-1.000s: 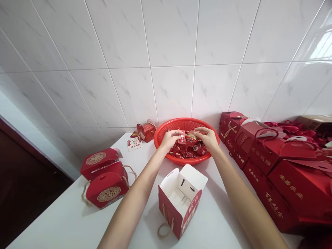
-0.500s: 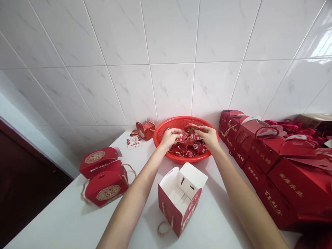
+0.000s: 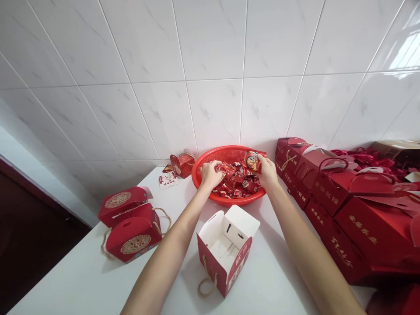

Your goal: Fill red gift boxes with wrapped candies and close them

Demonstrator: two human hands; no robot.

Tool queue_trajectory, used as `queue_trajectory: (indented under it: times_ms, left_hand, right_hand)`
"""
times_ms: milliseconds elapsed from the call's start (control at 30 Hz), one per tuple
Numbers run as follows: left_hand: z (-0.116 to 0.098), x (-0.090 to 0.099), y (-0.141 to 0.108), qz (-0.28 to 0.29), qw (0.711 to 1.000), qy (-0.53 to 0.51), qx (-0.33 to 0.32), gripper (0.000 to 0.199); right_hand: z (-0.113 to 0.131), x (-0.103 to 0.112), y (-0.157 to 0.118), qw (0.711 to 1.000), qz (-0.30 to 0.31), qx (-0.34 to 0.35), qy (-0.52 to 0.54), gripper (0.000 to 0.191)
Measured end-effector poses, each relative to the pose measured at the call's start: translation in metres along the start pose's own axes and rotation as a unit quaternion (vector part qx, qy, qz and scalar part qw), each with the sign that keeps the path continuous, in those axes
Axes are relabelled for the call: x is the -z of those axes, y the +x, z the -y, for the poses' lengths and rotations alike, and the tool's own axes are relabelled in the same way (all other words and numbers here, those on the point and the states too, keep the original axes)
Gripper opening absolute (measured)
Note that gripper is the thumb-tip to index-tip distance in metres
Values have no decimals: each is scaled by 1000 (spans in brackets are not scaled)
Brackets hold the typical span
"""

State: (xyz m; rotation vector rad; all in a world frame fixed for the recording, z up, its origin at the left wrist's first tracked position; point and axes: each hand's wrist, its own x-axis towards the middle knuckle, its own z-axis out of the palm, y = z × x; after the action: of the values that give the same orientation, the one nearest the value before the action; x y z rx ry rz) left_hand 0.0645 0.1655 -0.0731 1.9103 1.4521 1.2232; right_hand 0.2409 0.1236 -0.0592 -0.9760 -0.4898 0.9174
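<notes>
A red plastic basket [image 3: 231, 201] by the wall holds many small red wrapped packets [image 3: 236, 180]. At the basket's left side my left hand [image 3: 211, 174] has its fingers closed among the packets; what they hold is hidden. My right hand [image 3: 267, 171] grips a red packet with a picture on it [image 3: 253, 161], raised over the basket's right part. Between my forearms stands an open red box [image 3: 213, 262] with a white inside, flaps up and a rope handle.
Closed red boxes [image 3: 357, 227] are stacked along the right. Two red boxes with rope handles [image 3: 134, 238] stand at the left. A small red box [image 3: 183, 164] and a printed card [image 3: 168, 180] lie near the wall. Behind the stack is a cardboard box [image 3: 397, 148].
My right hand has lifted its packet, whose picture now faces the camera. My left hand has moved slightly, its fingers now curled down into the packets. The view has shifted a little.
</notes>
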Motion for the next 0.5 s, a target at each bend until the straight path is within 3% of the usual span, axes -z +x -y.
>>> queue_trajectory:
  times_ms: [67, 100, 167, 233, 300, 400, 500]
  left_hand:
    - [-3, -1, -3, 23, 993, 86, -82, 33]
    - [-5, -2, -4, 86, 983, 103, -124, 30]
    - [-8, -5, -9, 270, 938, 121, -182, 23]
    - [-9, -7, -13, 397, 886, 154, -184, 24]
    - [-9, -9, -16, 411, 877, 201, -150, 33]
    - [-5, -11, -16, 347, 898, 258, -86, 41]
    - [-1, -13, -14, 318, 912, 254, -58, 31]
  right_hand:
    - [1, 0, 2, 999, -24, -10, 34, 10]
    - [2, 0, 3, 998, -31, -14, 49, 8]
    - [1, 1, 5, 997, -37, -21, 69, 6]
    - [-1, 3, 7, 996, -32, -25, 75, 8]
    - [-3, 5, 9, 997, -22, -22, 68, 12]
    - [-6, 7, 13, 999, -1, -11, 44, 15]
    - [-6, 8, 14, 999, 13, -10, 34, 14]
